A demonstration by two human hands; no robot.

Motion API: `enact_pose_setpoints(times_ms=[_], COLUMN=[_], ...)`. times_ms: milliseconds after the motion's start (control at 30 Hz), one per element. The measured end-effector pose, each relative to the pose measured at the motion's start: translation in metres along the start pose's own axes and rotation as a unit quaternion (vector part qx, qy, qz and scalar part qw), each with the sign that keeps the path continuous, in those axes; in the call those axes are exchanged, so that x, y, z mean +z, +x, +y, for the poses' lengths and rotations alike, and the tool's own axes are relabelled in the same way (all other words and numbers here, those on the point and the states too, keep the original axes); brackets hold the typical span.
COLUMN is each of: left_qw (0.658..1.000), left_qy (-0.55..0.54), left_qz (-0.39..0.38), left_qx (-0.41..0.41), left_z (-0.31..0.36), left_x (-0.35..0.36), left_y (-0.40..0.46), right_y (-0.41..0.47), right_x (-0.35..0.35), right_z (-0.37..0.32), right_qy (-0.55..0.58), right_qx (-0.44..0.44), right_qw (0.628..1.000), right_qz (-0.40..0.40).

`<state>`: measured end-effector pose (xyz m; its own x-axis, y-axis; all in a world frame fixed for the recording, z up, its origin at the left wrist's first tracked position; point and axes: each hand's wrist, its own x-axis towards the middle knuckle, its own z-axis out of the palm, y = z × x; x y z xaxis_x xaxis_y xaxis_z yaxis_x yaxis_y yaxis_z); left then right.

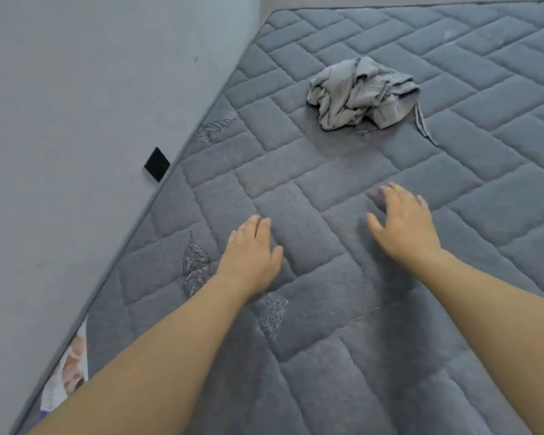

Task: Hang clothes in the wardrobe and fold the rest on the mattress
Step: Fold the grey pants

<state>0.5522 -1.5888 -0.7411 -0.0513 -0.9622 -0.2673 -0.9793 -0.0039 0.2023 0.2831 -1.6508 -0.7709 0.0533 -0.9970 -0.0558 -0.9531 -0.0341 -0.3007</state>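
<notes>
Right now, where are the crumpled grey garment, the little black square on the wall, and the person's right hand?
crumpled grey garment [360, 94], head view, middle of the bunched cloth.
black square [156, 164], head view, centre of its face.
right hand [404, 222], head view, back of the hand.

From where I watch, a plain pale grey wall [76, 120] fills the view from nine to eleven o'clock, evenly lit and faintly scuffed. A small black square plate [156, 164] is fixed to it low down, towards ten o'clock. At seven o'clock I see a printed label [71, 365] with pale figures.
</notes>
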Motion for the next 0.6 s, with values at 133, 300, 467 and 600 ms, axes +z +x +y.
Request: enact_pose_setpoints(times_ms=[133,300,467,600], left_qw=[0.998,0.991,0.987,0.988], left_qy=[-0.033,-0.086,-0.092,-0.066], left_qz=[0.016,0.079,0.117,0.137], left_qx=[0.043,0.062,0.067,0.038], left_z=[0.042,0.093,0.123,0.14], left_x=[0.015,0.023,0.012,0.005], left_y=[0.085,0.189,0.291,0.343], right_y=[0.031,0.086,0.129,0.153], right_x=[0.031,0.045,0.046,0.041], right_z=[0.063,0.089,0.104,0.112], right_qy=[-0.077,-0.072,-0.071,-0.059], right_qx=[0.057,0.079,0.115,0.118], right_qw=[0.995,0.992,0.986,0.985], right_qz=[0.021,0.071,0.099,0.115])
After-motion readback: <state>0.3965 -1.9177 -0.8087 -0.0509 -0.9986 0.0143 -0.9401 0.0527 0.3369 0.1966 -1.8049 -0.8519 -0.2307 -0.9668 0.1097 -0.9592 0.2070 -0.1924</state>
